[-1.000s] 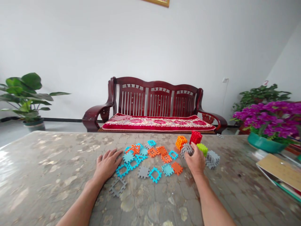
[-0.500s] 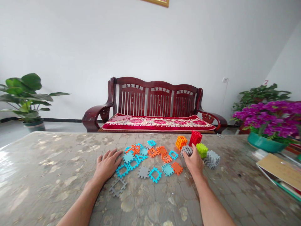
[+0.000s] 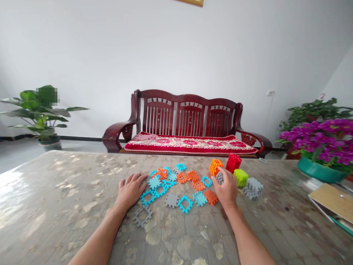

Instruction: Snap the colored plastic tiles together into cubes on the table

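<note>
My left hand (image 3: 131,189) lies flat on the table with its fingers spread, holding nothing. Its fingertips are close to the blue frame-shaped interlocking tiles (image 3: 148,197). A grey open-frame tile (image 3: 142,216) lies below that hand. Fingers of my right hand (image 3: 226,187) close round a small grey stack of interlocking tiles (image 3: 219,178), partly hidden by the hand. Just behind it stands an orange tile stack (image 3: 216,167), close to my index finger. Red (image 3: 234,162), lime-green (image 3: 241,178) and larger grey (image 3: 253,188) stacks stand to the right of that hand.
Loose tiles lie between my hands, among them an orange one (image 3: 211,197), a grey one (image 3: 171,200) and a teal one (image 3: 199,198). Purple flowers in a green pot (image 3: 320,170) and papers (image 3: 332,200) are at right. Beyond the table (image 3: 68,206) is a wooden bench (image 3: 190,114).
The view has shifted slightly, moving the scene rightward. My right hand has moved a little left over the small grey stack, covering more of it. My left hand stays flat on the table.
</note>
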`<state>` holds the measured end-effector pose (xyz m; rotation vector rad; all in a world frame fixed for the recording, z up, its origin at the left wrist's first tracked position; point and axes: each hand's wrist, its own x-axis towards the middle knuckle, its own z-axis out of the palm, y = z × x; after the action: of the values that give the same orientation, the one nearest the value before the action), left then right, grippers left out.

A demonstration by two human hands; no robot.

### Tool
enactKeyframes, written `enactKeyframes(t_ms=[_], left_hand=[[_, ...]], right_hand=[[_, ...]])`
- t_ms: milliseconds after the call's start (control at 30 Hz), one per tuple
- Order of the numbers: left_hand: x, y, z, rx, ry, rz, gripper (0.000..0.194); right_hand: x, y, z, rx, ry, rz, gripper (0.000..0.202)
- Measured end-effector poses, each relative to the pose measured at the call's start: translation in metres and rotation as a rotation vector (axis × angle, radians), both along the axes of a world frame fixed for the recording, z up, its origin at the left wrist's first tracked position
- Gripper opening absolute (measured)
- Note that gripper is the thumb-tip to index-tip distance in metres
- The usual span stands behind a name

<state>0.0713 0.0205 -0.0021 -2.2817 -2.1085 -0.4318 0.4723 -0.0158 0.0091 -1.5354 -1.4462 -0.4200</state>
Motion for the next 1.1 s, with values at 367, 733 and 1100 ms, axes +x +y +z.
enactKeyframes(t_ms=[367,733,1100], left_hand=[[0.0,-0.001,0.001,0.003,-0.037,-0.003,0.045],[0.001,0.0,0.0,0.012,-0.005,-0.004,0.044],[-0.001,0.001,-0.001,0.01,-0.025,-0.005,0.045]], right_hand=[[-0.118,-0.039,0.016,-0.5,-0.207,0.623,0.058],[-0.141,-0.039,0.011,-0.471,-0.212,0.563,0.049],[-0.058,-0.003,0.009,-0.135,-0.016,0.155,0.043]])
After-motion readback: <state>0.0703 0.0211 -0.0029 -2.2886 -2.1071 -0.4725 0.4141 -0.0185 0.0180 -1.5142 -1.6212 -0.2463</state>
